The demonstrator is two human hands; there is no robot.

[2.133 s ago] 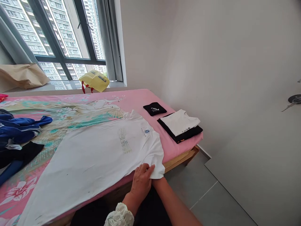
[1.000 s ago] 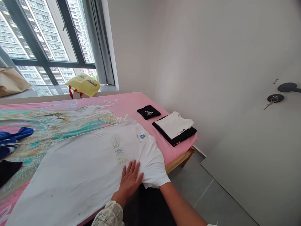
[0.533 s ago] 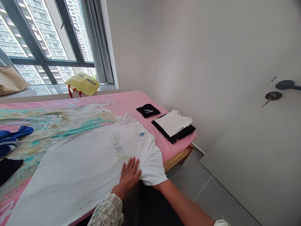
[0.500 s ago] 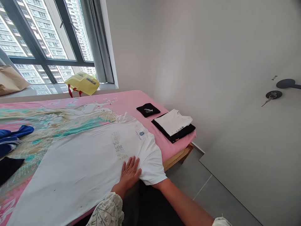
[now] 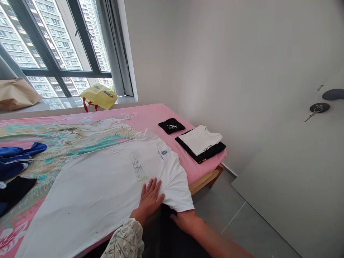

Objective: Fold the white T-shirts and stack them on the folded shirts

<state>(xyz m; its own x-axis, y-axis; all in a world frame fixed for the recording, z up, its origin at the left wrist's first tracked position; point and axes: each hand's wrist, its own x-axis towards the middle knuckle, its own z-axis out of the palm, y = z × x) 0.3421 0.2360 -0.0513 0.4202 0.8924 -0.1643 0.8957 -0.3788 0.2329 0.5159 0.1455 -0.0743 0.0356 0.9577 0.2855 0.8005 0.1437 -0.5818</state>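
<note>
A white T-shirt (image 5: 107, 186) with a small chest logo lies spread flat on a pink flowered bed (image 5: 150, 114). My left hand (image 5: 150, 197) rests on it palm down, fingers stretched out, close to the right sleeve. My right hand (image 5: 186, 221) is just below the hem of that sleeve, at the bed's near edge. Its fingers point left towards the hem and are partly hidden and blurred, so I cannot see whether they grip the cloth.
A folded white-on-black stack (image 5: 201, 141) and a small folded black item (image 5: 171, 126) lie at the bed's right end. Blue clothes (image 5: 16, 159) and a black garment (image 5: 13, 188) lie at the left. A yellow bag (image 5: 99, 96) sits on the sill. A door (image 5: 319, 107) stands at the right.
My left hand let go of the sleeve and now lies flat on the shirt. My right hand, hidden under the sleeve before, has drawn back into sight below the hem.
</note>
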